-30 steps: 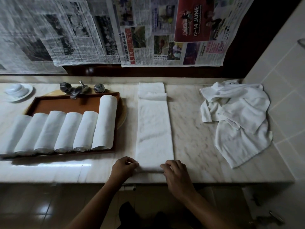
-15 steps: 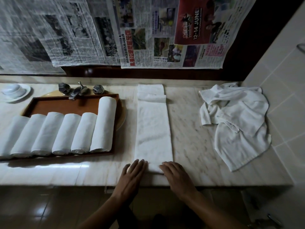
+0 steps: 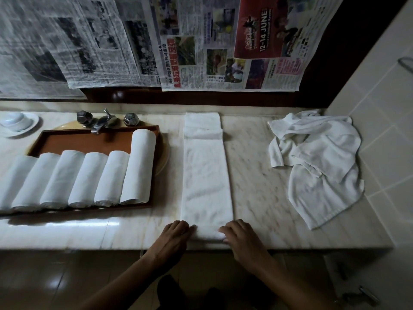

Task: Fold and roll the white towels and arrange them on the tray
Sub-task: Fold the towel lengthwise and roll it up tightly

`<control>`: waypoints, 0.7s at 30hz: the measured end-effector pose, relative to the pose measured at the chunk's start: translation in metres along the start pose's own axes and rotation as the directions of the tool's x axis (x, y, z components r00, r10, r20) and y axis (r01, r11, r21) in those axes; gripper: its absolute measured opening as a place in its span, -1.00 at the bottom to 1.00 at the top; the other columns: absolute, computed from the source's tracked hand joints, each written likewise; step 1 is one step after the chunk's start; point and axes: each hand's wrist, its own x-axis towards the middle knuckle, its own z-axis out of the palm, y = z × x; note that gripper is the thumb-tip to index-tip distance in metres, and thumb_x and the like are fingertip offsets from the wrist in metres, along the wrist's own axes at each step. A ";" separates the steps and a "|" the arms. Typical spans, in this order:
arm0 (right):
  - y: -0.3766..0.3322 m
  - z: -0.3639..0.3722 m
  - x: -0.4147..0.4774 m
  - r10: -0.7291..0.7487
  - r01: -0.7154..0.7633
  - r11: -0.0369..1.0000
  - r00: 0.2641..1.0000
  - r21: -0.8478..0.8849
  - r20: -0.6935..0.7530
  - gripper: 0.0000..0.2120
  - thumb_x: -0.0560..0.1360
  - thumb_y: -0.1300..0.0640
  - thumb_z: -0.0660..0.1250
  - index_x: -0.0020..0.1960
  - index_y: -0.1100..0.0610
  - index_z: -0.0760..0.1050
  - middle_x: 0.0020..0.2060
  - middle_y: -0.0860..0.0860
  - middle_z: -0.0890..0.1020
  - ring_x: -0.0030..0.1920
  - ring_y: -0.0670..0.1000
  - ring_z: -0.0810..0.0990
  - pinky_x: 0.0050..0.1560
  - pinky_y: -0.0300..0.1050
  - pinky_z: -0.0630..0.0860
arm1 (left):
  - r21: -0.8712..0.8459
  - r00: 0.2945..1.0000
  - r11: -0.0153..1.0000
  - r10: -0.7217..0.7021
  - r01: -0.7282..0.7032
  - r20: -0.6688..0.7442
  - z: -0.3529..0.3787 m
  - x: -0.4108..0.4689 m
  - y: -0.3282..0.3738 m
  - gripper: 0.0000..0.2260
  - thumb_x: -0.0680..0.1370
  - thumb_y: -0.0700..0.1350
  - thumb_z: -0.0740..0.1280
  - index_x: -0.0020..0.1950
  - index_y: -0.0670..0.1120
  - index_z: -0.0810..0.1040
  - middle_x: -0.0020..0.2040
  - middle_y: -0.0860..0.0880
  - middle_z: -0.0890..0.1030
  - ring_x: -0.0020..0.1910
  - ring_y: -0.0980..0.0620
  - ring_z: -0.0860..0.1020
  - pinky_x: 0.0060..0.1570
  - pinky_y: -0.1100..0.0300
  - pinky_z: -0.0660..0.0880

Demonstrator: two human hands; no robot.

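Note:
A white towel (image 3: 205,175) folded into a long strip lies on the marble counter, running away from me. Its near end is curled into a small roll under my fingers. My left hand (image 3: 173,238) presses the roll's left end and my right hand (image 3: 242,239) presses its right end, palms down. To the left, a brown wooden tray (image 3: 89,140) holds several rolled white towels (image 3: 138,166) side by side. A heap of unfolded white towels (image 3: 317,162) lies at the right.
Metal taps (image 3: 105,121) stand behind the tray. A white saucer with a bowl (image 3: 16,123) sits at the far left. Newspaper sheets (image 3: 178,41) hang on the back wall. A tiled wall (image 3: 380,108) bounds the counter on the right.
My hands went from pinching the towel's near edge to lying flat, then curled over it; the near end now forms a small roll.

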 end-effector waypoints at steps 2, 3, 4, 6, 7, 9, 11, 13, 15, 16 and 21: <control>0.000 -0.003 0.001 0.018 -0.017 1.000 1.000 -0.011 0.010 -0.75 0.57 0.17 0.30 0.23 0.01 0.51 0.09 -0.07 0.57 0.04 0.03 0.51 -0.03 -0.07 0.42 | -0.048 0.999 0.998 -0.050 0.050 -0.011 -0.003 0.000 0.001 -0.52 0.45 -0.17 0.30 0.40 -0.03 0.45 0.10 0.05 0.53 0.03 0.01 0.51 0.03 0.18 0.43; 0.001 -0.004 0.002 0.040 -0.040 0.999 0.999 0.004 0.027 -0.73 0.56 0.19 0.34 0.23 -0.01 0.50 0.09 -0.08 0.57 0.04 0.03 0.50 -0.04 -0.07 0.40 | -0.086 0.996 0.993 -0.085 0.084 -0.013 -0.005 0.000 0.001 -0.54 0.46 -0.18 0.34 0.36 -0.01 0.45 0.10 0.07 0.55 0.05 0.02 0.51 0.03 0.19 0.40; 0.000 -0.007 0.003 0.066 -0.067 0.997 0.997 0.024 0.046 -0.72 0.55 0.19 0.36 0.22 -0.02 0.49 0.09 -0.09 0.57 0.05 0.03 0.50 -0.03 -0.07 0.39 | -0.130 0.993 0.985 -0.117 0.115 -0.011 -0.007 -0.001 0.002 -0.59 0.47 -0.19 0.37 0.31 0.01 0.47 0.11 0.08 0.56 0.07 0.02 0.52 0.04 0.18 0.39; 0.001 -0.011 0.007 0.134 -0.142 0.987 0.986 0.080 0.098 -0.76 0.58 0.18 0.35 0.22 -0.03 0.49 0.12 -0.11 0.57 0.09 0.03 0.51 0.00 -0.05 0.42 | -0.234 0.985 0.958 -0.172 0.166 -0.005 -0.012 0.000 0.000 -0.72 0.52 -0.18 0.38 0.22 0.02 0.53 0.09 0.10 0.57 0.07 0.03 0.53 0.03 0.16 0.45; 0.002 -0.012 0.010 0.164 -0.177 0.978 0.979 0.110 0.122 -0.78 0.59 0.16 0.34 0.21 -0.03 0.51 0.13 -0.12 0.56 0.11 0.03 0.51 0.03 -0.03 0.43 | -0.280 0.980 0.941 -0.198 0.188 -0.009 -0.013 0.001 -0.002 -0.78 0.55 -0.17 0.39 0.18 0.01 0.56 0.08 0.10 0.56 0.04 0.07 0.54 0.01 0.17 0.49; 0.004 -0.011 0.014 0.213 -0.232 0.962 0.968 0.145 0.133 -0.81 0.59 0.15 0.35 0.18 -0.02 0.55 0.14 -0.14 0.55 0.13 0.04 0.53 0.06 -0.02 0.44 | -0.345 0.967 0.908 -0.254 0.237 -0.002 -0.016 0.006 -0.005 -0.85 0.58 -0.12 0.40 0.14 0.01 0.62 0.07 0.12 0.55 -0.03 0.17 0.56 -0.03 0.19 0.55; 0.001 -0.012 0.015 0.263 -0.275 0.951 0.960 0.139 0.095 -0.78 0.55 0.16 0.37 0.17 -0.03 0.57 0.14 -0.14 0.54 0.14 0.04 0.52 0.07 -0.02 0.44 | -0.367 0.954 0.885 -0.298 0.285 0.024 -0.019 0.011 -0.008 -0.85 0.58 -0.07 0.40 0.13 0.01 0.67 0.04 0.14 0.55 -0.09 0.19 0.57 -0.06 0.18 0.57; -0.009 -0.011 0.013 0.271 -0.270 0.958 0.962 0.101 -0.003 -0.68 0.48 0.20 0.40 0.20 -0.03 0.58 0.15 -0.11 0.54 0.13 0.05 0.51 0.03 -0.01 0.47 | -0.368 0.951 0.880 -0.304 0.301 0.052 -0.023 0.018 -0.007 -0.82 0.55 -0.03 0.38 0.10 0.01 0.70 0.00 0.12 0.58 -0.10 0.18 0.57 -0.06 0.17 0.56; -0.025 -0.005 0.008 0.172 -0.167 0.984 0.981 0.065 -0.084 -0.59 0.45 0.25 0.42 0.28 0.02 0.58 0.20 -0.02 0.57 0.17 0.07 0.52 0.09 0.01 0.50 | -0.368 0.944 0.870 -0.321 0.328 0.084 -0.028 0.022 -0.008 -0.84 0.54 -0.05 0.40 0.08 0.00 0.71 -0.03 0.10 0.60 -0.12 0.24 0.52 -0.05 0.23 0.50; -0.031 0.001 0.005 0.105 -0.101 0.994 0.989 0.041 -0.104 -0.56 0.45 0.26 0.43 0.31 0.04 0.58 0.23 0.01 0.58 0.20 0.10 0.53 0.16 0.02 0.49 | -0.361 0.937 0.866 -0.334 0.347 0.101 -0.030 0.024 -0.009 -0.86 0.54 -0.07 0.44 0.08 0.00 0.72 -0.05 0.10 0.60 -0.14 0.31 0.48 -0.06 0.30 0.45; -0.030 0.018 0.000 0.038 -0.038 0.999 0.995 0.004 -0.089 -0.55 0.49 0.23 0.35 0.38 0.08 0.54 0.27 0.04 0.59 0.22 0.12 0.56 0.28 0.00 0.40 | -0.379 0.895 0.811 -0.400 0.446 0.198 -0.040 0.034 -0.015 -0.86 0.54 -0.08 0.48 0.08 0.03 0.74 -0.10 0.13 0.65 -0.17 0.29 0.54 -0.16 0.50 0.38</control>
